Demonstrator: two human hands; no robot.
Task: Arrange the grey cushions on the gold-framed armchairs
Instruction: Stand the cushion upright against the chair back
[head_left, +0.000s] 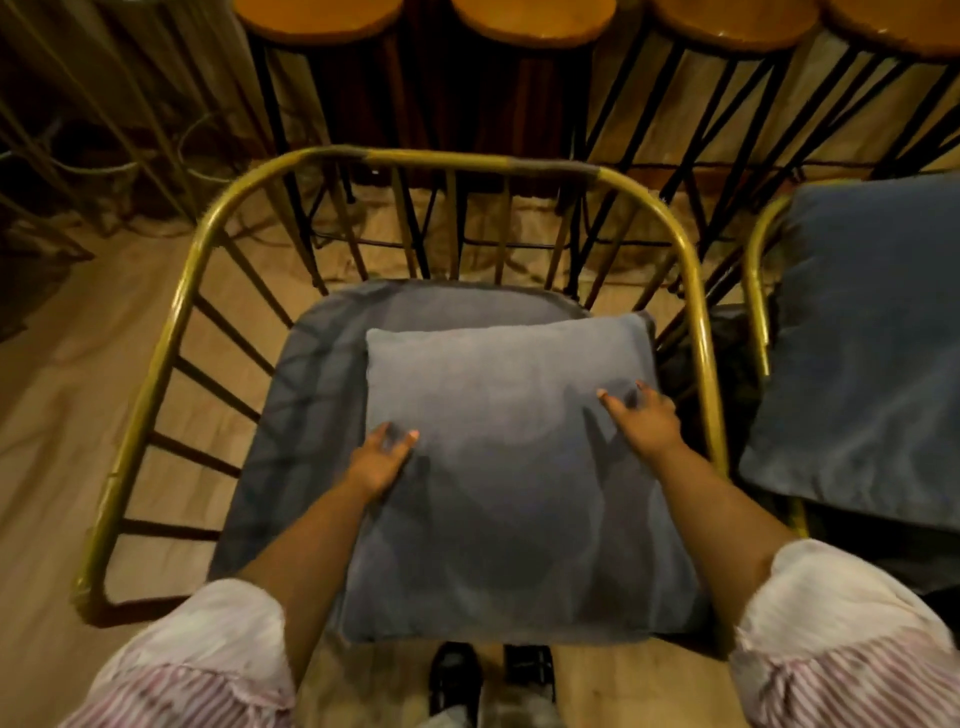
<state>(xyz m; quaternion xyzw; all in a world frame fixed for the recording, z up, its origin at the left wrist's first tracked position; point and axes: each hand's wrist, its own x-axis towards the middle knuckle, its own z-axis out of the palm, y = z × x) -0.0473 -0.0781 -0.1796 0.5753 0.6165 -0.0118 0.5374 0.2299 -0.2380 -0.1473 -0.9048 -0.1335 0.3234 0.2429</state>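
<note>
Head view: grey cushion (511, 478) at frame centre, lying on the darker seat pad (311, 364) of a gold-framed armchair (171, 332). Left hand (382, 460) gripping its left edge, right hand (647, 421) pressed on its right side with fingers spread — both in contact. At right edge, second grey cushion (862, 353) on a neighbouring armchair (753, 291). Along the top, wooden stools (530, 21).

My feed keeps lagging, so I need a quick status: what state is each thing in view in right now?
Grey cushion: lying flat on the seat pad, held at both sides.
Left hand: gripping the cushion's left edge.
Right hand: pressed on the cushion's right side.
Seat pad: in place on the armchair.
Second cushion: propped on the neighbouring armchair.
</note>
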